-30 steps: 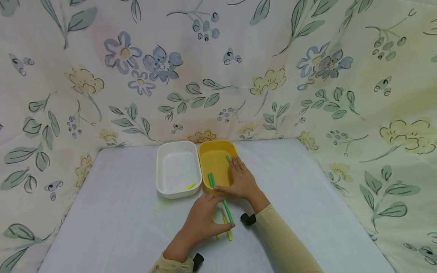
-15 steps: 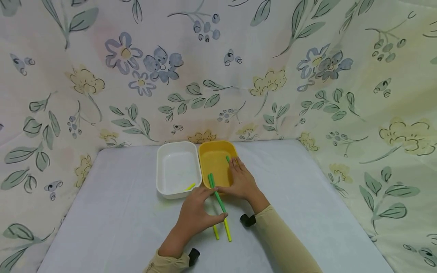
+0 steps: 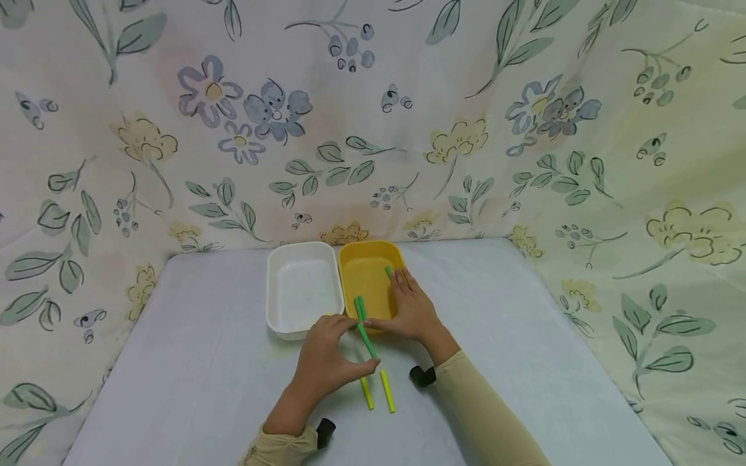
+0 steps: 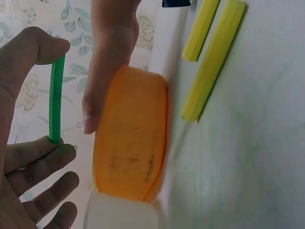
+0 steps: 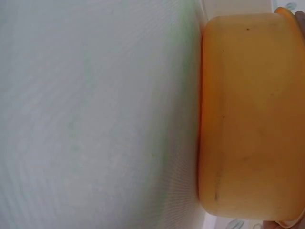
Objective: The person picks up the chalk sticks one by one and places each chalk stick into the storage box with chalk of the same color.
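Observation:
My left hand [image 3: 323,359] pinches a green stick [image 3: 366,341] between thumb and fingertip, just before the yellow tub [image 3: 371,281]. In the left wrist view that green stick [image 4: 55,100] spans the gap from thumb to forefinger, the other fingers loosely bent. My right hand [image 3: 412,309] holds the tub at its near right corner, fingers over the right rim and thumb at the front rim. Inside the tub are a pair of green sticks [image 3: 359,307] and another green stick [image 3: 388,270] by the right fingers. Two yellow sticks [image 3: 387,391] lie on the table.
A white tub [image 3: 303,278] stands against the yellow one's left side; a yellow stick in it is mostly hidden by the left hand. White cloth [image 3: 221,362] covers the table. A floral curtain [image 3: 373,129] hangs behind.
My left hand has moved left and slightly up with the green stick, away from above the yellow sticks, uncovering more of them. The right hand has stayed at the yellow tub.

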A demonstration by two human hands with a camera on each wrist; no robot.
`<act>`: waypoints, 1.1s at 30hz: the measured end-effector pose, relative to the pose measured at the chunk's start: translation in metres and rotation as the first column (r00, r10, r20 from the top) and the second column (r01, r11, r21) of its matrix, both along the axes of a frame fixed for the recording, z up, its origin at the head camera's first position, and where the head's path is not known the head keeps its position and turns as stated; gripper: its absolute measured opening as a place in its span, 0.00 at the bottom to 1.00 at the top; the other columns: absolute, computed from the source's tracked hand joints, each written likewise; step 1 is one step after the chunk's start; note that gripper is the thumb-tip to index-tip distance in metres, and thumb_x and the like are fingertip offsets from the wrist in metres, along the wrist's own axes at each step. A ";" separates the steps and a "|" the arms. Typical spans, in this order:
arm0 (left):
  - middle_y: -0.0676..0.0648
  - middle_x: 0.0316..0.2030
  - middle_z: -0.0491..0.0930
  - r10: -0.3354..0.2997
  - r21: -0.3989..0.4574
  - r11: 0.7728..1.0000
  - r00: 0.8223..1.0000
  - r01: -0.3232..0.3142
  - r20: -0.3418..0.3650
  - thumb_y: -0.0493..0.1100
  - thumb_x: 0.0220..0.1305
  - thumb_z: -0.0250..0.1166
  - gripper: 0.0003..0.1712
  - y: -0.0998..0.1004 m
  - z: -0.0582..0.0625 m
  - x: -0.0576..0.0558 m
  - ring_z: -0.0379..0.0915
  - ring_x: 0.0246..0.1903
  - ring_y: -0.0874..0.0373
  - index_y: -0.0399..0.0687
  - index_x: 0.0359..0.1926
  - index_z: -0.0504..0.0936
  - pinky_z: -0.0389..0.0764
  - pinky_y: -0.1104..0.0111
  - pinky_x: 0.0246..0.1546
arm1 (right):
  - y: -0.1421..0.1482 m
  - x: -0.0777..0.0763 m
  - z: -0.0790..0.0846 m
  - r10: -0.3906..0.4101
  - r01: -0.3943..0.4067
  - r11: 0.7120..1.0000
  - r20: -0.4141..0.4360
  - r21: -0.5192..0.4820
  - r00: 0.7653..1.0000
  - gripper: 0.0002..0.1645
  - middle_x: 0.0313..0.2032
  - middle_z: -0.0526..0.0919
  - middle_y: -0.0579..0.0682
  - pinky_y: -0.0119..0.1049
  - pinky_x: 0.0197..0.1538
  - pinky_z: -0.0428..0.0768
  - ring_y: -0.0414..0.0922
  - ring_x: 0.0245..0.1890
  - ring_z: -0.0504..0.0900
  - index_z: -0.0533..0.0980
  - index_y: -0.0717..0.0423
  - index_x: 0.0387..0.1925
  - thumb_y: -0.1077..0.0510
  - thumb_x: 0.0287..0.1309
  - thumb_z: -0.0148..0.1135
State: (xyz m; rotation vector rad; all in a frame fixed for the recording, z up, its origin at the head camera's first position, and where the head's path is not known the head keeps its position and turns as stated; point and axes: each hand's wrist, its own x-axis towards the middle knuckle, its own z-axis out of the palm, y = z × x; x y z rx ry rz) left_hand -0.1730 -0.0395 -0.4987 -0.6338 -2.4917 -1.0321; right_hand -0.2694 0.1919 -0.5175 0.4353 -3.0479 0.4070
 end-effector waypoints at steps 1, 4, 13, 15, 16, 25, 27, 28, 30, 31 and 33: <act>0.52 0.46 0.89 0.011 -0.007 1.000 1.000 -0.011 0.003 0.65 0.39 0.87 0.41 -0.002 0.000 -0.001 0.79 0.48 0.56 0.49 0.52 0.90 0.82 0.58 0.47 | 0.000 0.000 0.000 0.000 0.000 1.000 0.000 0.001 1.000 0.85 0.85 0.49 0.58 0.50 0.85 0.53 0.50 0.87 0.39 0.48 0.62 0.85 0.05 0.45 0.51; 0.51 0.46 0.89 0.041 -0.029 0.999 0.999 -0.040 0.004 0.66 0.38 0.87 0.42 -0.006 0.000 -0.004 0.79 0.48 0.54 0.47 0.52 0.90 0.82 0.57 0.48 | 0.000 0.000 0.000 0.002 -0.002 1.000 -0.002 0.005 1.000 0.85 0.85 0.49 0.59 0.50 0.85 0.53 0.50 0.87 0.39 0.48 0.62 0.85 0.05 0.45 0.51; 0.52 0.44 0.88 0.062 -0.030 0.998 0.998 -0.062 0.004 0.66 0.37 0.87 0.42 -0.014 0.001 -0.010 0.79 0.49 0.54 0.48 0.51 0.90 0.82 0.57 0.48 | 0.000 0.000 0.000 0.004 -0.004 1.000 0.000 0.002 1.000 0.85 0.85 0.47 0.58 0.49 0.86 0.51 0.50 0.87 0.38 0.47 0.62 0.85 0.05 0.45 0.51; 0.51 0.44 0.88 0.060 -0.031 0.998 0.998 -0.059 0.008 0.66 0.38 0.87 0.42 -0.015 0.002 -0.011 0.79 0.49 0.53 0.47 0.51 0.90 0.82 0.56 0.49 | 0.000 0.000 0.000 0.003 -0.003 1.000 0.002 0.000 1.000 0.86 0.85 0.47 0.58 0.49 0.86 0.51 0.50 0.87 0.38 0.47 0.62 0.85 0.05 0.45 0.50; 0.50 0.44 0.88 0.058 -0.034 0.998 0.998 -0.058 0.011 0.65 0.39 0.87 0.42 -0.015 0.003 -0.011 0.79 0.49 0.53 0.46 0.52 0.89 0.82 0.56 0.49 | 0.000 0.000 0.000 0.002 -0.002 1.000 0.001 0.000 1.000 0.86 0.85 0.48 0.58 0.49 0.86 0.51 0.50 0.87 0.38 0.47 0.62 0.85 0.04 0.44 0.50; 0.46 0.44 0.89 0.043 -0.066 0.997 0.999 -0.041 0.029 0.61 0.40 0.88 0.41 -0.020 0.007 -0.017 0.79 0.50 0.51 0.44 0.53 0.89 0.83 0.54 0.51 | 0.000 0.000 -0.001 0.001 -0.001 1.000 0.003 0.013 1.000 0.85 0.85 0.48 0.58 0.48 0.86 0.49 0.50 0.87 0.38 0.47 0.62 0.85 0.05 0.45 0.51; 0.46 0.45 0.89 0.044 -0.072 0.997 0.999 -0.042 0.026 0.60 0.41 0.88 0.42 -0.021 0.007 -0.020 0.80 0.51 0.50 0.43 0.54 0.88 0.84 0.53 0.53 | 0.000 0.000 -0.001 0.002 -0.002 1.000 0.001 0.012 1.000 0.85 0.85 0.48 0.58 0.48 0.86 0.50 0.50 0.87 0.38 0.47 0.62 0.85 0.05 0.45 0.51; 0.46 0.45 0.89 0.046 -0.074 0.996 0.999 -0.044 0.025 0.60 0.41 0.88 0.42 -0.022 0.008 -0.021 0.80 0.51 0.49 0.43 0.55 0.88 0.84 0.52 0.53 | 0.000 0.000 -0.001 0.002 -0.002 1.000 0.001 0.012 1.000 0.85 0.85 0.48 0.58 0.49 0.86 0.50 0.50 0.87 0.38 0.47 0.62 0.85 0.05 0.45 0.51; 0.46 0.47 0.89 0.050 -0.083 0.995 0.999 -0.049 0.018 0.58 0.42 0.88 0.43 -0.023 0.008 -0.024 0.80 0.51 0.48 0.41 0.57 0.87 0.84 0.51 0.54 | 0.000 0.000 -0.001 0.000 0.000 1.000 0.000 0.011 1.000 0.85 0.85 0.48 0.57 0.49 0.86 0.51 0.50 0.87 0.38 0.47 0.62 0.85 0.05 0.45 0.50; 0.45 0.47 0.88 0.053 -0.087 0.995 0.998 -0.052 0.014 0.58 0.42 0.88 0.43 -0.023 0.008 -0.026 0.80 0.51 0.47 0.40 0.58 0.87 0.84 0.50 0.54 | 0.000 0.000 -0.001 0.000 0.000 1.000 -0.001 0.009 1.000 0.85 0.85 0.48 0.57 0.49 0.86 0.51 0.50 0.87 0.38 0.47 0.61 0.85 0.05 0.45 0.50; 0.44 0.48 0.88 0.065 -0.104 0.993 0.998 -0.063 0.012 0.58 0.43 0.87 0.45 -0.025 0.009 -0.028 0.81 0.51 0.46 0.39 0.60 0.86 0.84 0.50 0.54 | 0.000 0.000 -0.001 -0.002 0.002 1.000 0.003 0.012 1.000 0.85 0.85 0.48 0.56 0.48 0.86 0.50 0.49 0.88 0.38 0.47 0.61 0.85 0.04 0.45 0.49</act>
